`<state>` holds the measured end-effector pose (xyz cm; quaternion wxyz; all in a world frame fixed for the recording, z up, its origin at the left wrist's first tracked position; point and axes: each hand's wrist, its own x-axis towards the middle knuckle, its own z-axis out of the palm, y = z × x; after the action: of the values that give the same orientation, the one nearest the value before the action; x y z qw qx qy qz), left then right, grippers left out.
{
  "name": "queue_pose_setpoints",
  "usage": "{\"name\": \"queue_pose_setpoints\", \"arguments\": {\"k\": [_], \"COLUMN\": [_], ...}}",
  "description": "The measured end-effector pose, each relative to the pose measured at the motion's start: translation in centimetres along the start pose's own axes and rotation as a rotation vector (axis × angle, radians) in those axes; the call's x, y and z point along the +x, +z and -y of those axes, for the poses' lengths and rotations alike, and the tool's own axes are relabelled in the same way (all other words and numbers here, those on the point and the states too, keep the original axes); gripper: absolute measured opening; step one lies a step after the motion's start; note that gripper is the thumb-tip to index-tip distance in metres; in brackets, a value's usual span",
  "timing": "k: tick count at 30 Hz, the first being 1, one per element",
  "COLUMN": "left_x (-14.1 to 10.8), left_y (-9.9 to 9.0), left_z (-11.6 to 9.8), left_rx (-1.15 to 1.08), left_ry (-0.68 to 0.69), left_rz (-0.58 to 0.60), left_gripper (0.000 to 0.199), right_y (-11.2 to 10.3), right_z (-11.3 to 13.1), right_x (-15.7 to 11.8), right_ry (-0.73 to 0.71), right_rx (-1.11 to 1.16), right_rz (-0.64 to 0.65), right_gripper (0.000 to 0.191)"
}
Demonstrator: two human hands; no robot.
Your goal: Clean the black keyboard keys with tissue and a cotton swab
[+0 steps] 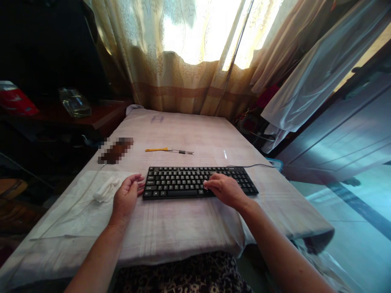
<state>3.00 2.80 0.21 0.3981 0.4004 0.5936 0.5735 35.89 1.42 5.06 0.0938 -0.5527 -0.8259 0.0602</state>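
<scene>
A black keyboard with pale key legends lies flat across the cloth-covered table. My left hand rests at its left end, fingers stretched towards the edge and nothing seen in them. Over the right part of the keys, my right hand is closed in a pinch. A small white piece, like tissue or cotton, shows at its fingertips; the rest of it is hidden. Beyond the keyboard lie a yellow-handled tool, probably a small brush, and a thin metal tool with a dark grip.
A white cloth or paper sheet at left carries a small white bundle and a pale cable. Behind it is a pixelated brown object. The keyboard's cord runs right. A glass jar stands on the side cabinet.
</scene>
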Motion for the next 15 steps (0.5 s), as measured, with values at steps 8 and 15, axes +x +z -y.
{"name": "queue_pose_setpoints", "arguments": {"k": [8, 15], "left_x": [0.0, 0.0], "left_y": [0.0, 0.0], "left_z": [0.0, -0.2], "left_rx": [0.029, 0.036], "left_ry": [0.004, -0.001], "left_rz": [-0.006, -0.016], "left_gripper": [0.026, 0.025], "right_y": [-0.3, -0.7], "right_z": [-2.9, -4.6], "right_x": [-1.7, -3.1], "right_ry": [0.072, 0.13], "right_rx": [-0.004, -0.016], "right_rz": [0.004, -0.027], "right_gripper": [0.031, 0.026]}}
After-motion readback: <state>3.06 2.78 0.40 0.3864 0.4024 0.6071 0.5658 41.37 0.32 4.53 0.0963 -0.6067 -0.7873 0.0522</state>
